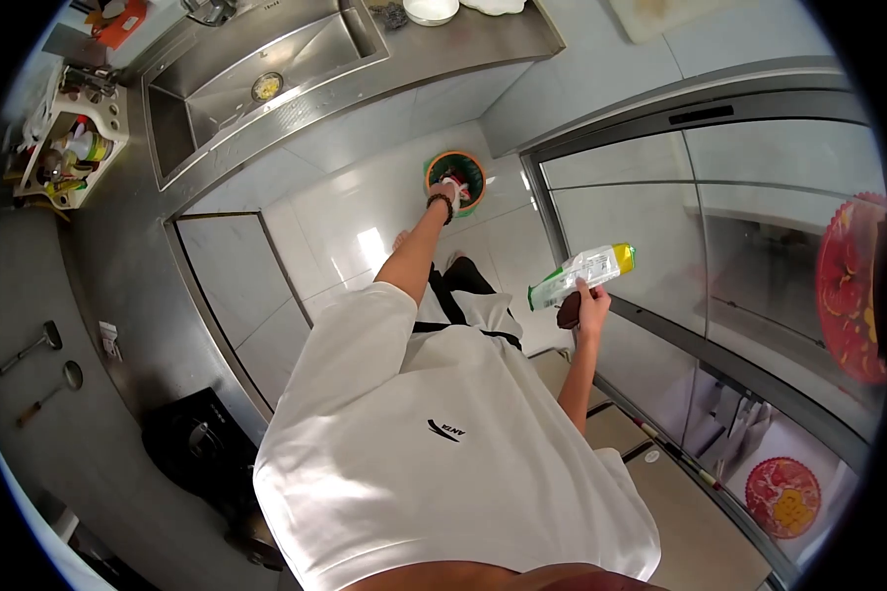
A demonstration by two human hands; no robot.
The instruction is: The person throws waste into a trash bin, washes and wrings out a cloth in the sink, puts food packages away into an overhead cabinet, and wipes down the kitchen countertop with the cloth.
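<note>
My left hand (443, 190), with a dark beaded bracelet at the wrist, reaches down into the orange-rimmed trash bin (482, 175) on the floor. White and red scraps show by its fingers, which are too small and partly hidden to read. On the other side, my right hand (592, 307) is closed on a shiny white plastic packet (588, 272) with green edging and a yellow end. A dark brown object (568, 312) shows under the packet, against the same hand; its kind is unclear.
A steel sink (306, 59) with scraps in its drain is set in the counter (118, 286). Left of it stands a white utensil rack (118, 128). Two ladles (44, 340) hang on the wall. A glass sliding door (621, 217) borders the right side, beside several beige cabinet fronts (695, 522).
</note>
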